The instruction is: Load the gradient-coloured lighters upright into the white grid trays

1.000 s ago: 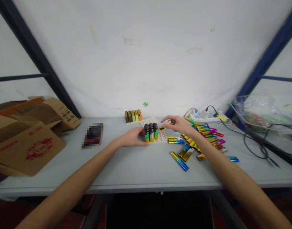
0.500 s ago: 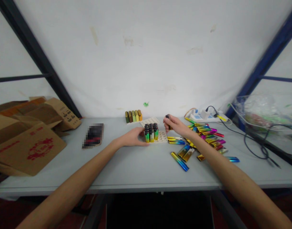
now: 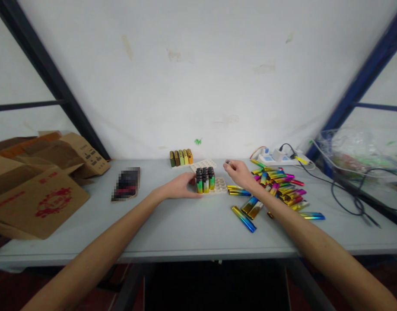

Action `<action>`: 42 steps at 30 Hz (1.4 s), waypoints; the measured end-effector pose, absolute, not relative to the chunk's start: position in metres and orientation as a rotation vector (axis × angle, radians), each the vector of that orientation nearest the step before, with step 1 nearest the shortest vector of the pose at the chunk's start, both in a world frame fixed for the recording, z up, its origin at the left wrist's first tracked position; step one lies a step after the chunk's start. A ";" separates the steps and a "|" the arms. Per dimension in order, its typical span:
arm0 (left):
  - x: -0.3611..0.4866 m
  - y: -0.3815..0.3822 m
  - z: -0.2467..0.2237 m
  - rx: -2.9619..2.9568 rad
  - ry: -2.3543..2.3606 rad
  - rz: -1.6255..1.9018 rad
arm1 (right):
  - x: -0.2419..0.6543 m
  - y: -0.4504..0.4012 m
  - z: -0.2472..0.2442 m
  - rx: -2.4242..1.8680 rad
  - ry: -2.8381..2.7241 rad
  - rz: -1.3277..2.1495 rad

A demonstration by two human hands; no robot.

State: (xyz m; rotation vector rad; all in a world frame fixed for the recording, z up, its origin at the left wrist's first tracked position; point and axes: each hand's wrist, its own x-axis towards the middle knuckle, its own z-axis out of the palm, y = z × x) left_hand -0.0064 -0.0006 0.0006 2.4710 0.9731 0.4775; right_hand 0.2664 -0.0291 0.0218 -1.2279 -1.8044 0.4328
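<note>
Mid-frame, the left hand is grasping the white tray; upright lighters inside are risking toppling if knocked. Right of centre, the right hand is clenching, seemingly, another lighter.

Box txt blurry, prob. illegible.

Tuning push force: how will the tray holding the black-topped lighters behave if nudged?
The tray will likely slide flat, being low and broad on a smooth table. The lighters stand tall and narrow, so may wobble if jolted. Bunched left, they probably make that end heavier.
</note>
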 end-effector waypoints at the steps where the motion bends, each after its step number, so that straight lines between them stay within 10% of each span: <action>1: -0.007 0.000 0.000 2.478 0.975 0.479 | 0.266 -0.029 0.022 -1.216 -1.814 0.433; 21: -0.004 -0.004 0.005 2.468 0.958 0.493 | 0.266 -0.029 0.020 -1.067 -2.104 0.224; 32: -0.005 -0.001 0.003 2.522 1.008 0.472 | 0.277 -0.031 0.023 -0.988 -2.355 0.733; 42: -0.004 -0.005 0.008 2.490 0.925 0.511 | 0.263 -0.033 0.024 -1.007 -2.603 0.250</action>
